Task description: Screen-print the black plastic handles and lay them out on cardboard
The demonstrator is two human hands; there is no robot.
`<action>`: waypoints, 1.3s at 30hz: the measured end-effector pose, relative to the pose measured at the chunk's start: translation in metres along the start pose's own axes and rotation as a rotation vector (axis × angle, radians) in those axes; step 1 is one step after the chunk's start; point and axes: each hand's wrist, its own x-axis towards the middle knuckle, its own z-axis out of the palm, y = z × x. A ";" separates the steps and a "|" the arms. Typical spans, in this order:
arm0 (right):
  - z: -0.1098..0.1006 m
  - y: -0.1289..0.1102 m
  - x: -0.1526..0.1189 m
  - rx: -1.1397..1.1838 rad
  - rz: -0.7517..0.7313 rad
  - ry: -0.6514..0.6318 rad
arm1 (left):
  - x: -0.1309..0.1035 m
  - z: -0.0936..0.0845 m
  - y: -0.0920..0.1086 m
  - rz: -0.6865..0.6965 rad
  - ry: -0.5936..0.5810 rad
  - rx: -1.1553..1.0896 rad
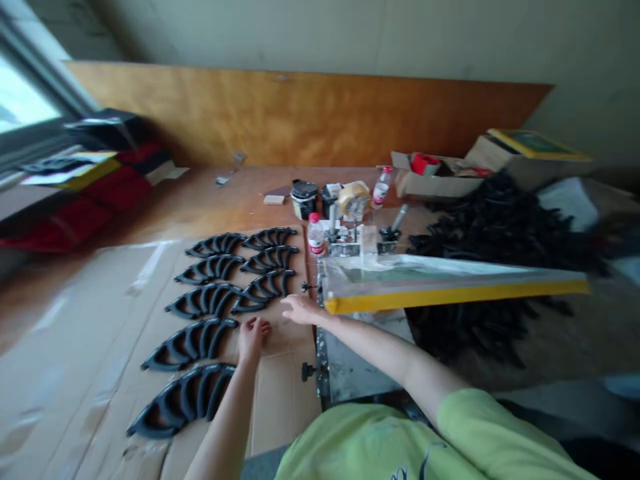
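Black curved pieces (pixel 193 343) lie in fanned rows on the cardboard sheet (pixel 283 387), in two columns. My left hand (pixel 254 331) is over the cardboard, just right of the left column, its fingers bent; whether anything small is between them is hidden. Just below the right end of the nearest fan (pixel 265 290) in the right column is my right hand (pixel 299 309), its fingers spread and nothing visible in it. My right forearm passes beneath the near corner of a raised yellow-edged screen frame (pixel 450 293), above a grey plate (pixel 365 360).
A metal clamp (pixel 345 249) holds the frame's far side. Behind it are red-capped bottles (pixel 316 237), dark tubs (pixel 304 199) and a roll of tape (pixel 354 197). A heap of black pieces (pixel 500 227) lies right, near open cardboard boxes (pixel 430 185). Black knobs (pixel 307 371) jut out beside the cardboard.
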 end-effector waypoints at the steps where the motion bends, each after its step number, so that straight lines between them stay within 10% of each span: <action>1: -0.009 0.006 -0.016 0.017 -0.027 0.017 | -0.005 -0.001 -0.003 0.001 -0.017 0.001; 5: -0.069 0.053 -0.108 -0.034 -0.004 0.194 | -0.026 -0.013 -0.020 -0.028 -0.021 -0.083; 10: -0.147 0.141 -0.228 -0.417 0.702 0.498 | -0.063 -0.020 -0.030 -0.020 -0.014 -0.127; 16: -0.149 0.186 -0.261 -0.417 1.023 0.441 | -0.102 0.009 -0.001 0.029 -0.052 -0.184; 23: -0.154 0.170 -0.244 -0.199 0.385 0.792 | -0.149 0.048 0.048 0.206 -0.117 -0.236; 28: -0.137 0.153 -0.203 -0.256 -0.231 0.488 | -0.170 0.073 0.090 0.328 -0.177 -0.286; 39: -0.117 0.135 -0.191 -0.509 -0.265 0.312 | -0.203 0.099 0.191 0.662 -0.131 -0.421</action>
